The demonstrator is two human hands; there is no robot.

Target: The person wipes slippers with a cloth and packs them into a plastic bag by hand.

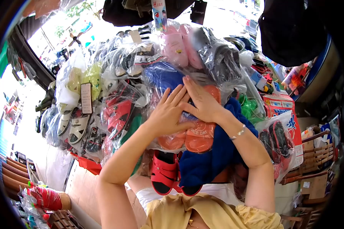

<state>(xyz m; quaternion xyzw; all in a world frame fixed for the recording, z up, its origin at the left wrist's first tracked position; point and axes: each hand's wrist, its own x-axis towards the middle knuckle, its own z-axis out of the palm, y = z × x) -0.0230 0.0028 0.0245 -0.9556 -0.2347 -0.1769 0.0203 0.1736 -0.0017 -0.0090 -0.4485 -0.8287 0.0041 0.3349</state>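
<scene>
Both hands lie on a clear plastic bag holding orange slippers (200,139), one printed "NICE DAY". My left hand (171,112) rests flat with its fingers stretched out. Against it, partly overlapping, my right hand (203,101) also has straight fingers pressed to the plastic. Neither grips anything. Just beyond the fingertips is a bagged blue item (162,78). A dark blue cloth (206,162) hangs below my right wrist, partly covering red sandals (163,171) with black insoles.
Bagged footwear is heaped all around, with pink clogs (176,49) at the back and red-and-black sandals (118,116) on the left. A phone (86,98) leans on the pile. Wooden racks (317,156) stand at right; a red spool (49,198) is lower left.
</scene>
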